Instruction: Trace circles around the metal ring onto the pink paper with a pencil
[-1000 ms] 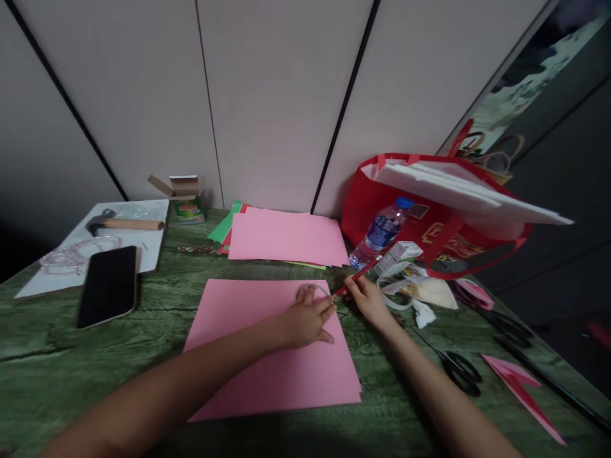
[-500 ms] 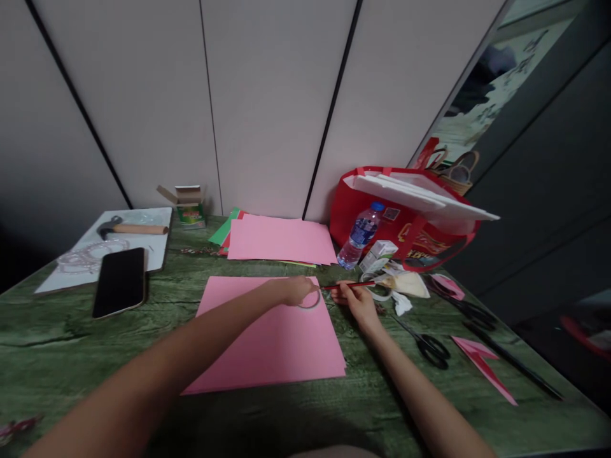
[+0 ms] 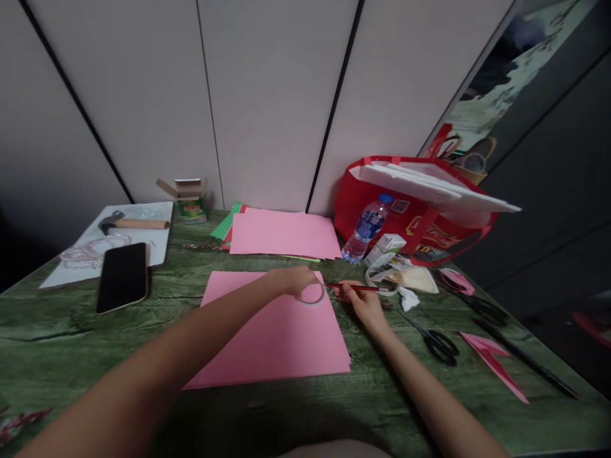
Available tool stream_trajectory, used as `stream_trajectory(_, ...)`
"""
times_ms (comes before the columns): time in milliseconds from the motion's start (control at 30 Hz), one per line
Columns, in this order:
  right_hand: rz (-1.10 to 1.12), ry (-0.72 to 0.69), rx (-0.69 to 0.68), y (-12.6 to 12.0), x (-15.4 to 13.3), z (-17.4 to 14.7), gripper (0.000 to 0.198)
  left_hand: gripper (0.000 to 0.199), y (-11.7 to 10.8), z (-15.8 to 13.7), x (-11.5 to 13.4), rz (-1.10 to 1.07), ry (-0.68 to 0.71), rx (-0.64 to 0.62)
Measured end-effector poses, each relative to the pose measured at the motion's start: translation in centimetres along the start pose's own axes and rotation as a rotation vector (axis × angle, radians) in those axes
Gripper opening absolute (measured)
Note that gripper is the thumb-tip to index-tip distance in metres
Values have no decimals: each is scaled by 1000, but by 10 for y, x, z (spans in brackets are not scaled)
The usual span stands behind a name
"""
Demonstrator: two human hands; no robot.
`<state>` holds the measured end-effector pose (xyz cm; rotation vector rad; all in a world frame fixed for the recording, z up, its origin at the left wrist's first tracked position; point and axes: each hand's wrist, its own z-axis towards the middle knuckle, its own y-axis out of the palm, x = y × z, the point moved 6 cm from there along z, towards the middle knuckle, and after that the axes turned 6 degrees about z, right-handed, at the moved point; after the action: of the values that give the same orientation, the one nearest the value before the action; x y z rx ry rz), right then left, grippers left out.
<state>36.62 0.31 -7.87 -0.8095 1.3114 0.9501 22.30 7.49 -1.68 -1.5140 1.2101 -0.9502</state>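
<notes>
Pink paper sheets (image 3: 267, 337) lie stacked on the table in front of me. Over their upper right corner, the fingers of my left hand (image 3: 293, 282) are closed on a thin grey-edged ring (image 3: 312, 302), perhaps a tape roll, which lies flat on the top sheet. My fingers hide its upper left side. A red pencil (image 3: 356, 287) is pinched in my right hand (image 3: 363, 302), held nearly level just off the paper's right edge. Its tip points left, close to the ring's rim; contact is too small to tell.
Behind are more pink sheets (image 3: 286, 232), a water bottle (image 3: 367, 230) and a red bag (image 3: 351, 203). Scissors (image 3: 439, 346), folded pink paper (image 3: 494, 362) and a black rod (image 3: 529, 362) lie right. A phone (image 3: 123, 277), hammer (image 3: 138, 223) and small box (image 3: 191, 207) are left.
The whole view has shifted slightly. My left fingers have lifted a little along the ring, so more of it shows. The pencil's back end has tipped slightly down in my right hand.
</notes>
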Motion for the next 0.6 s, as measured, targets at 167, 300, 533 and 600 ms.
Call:
stream_trajectory(167,-82,-25,-25,-2,-6,-24,45,51,-3,2,6,21,-9,-3)
stream_trajectory(300,-177,-52,-20,0,-13,-47,40,49,-5,5,9,45,5,-6)
stream_trajectory(533,-458,-219,-128,27,-36,-82,25,52,-5,14,6,58,34,36)
stream_trajectory(600,-498,-310,-217,42,-43,-88,22,52,-5,15,4,59,53,43)
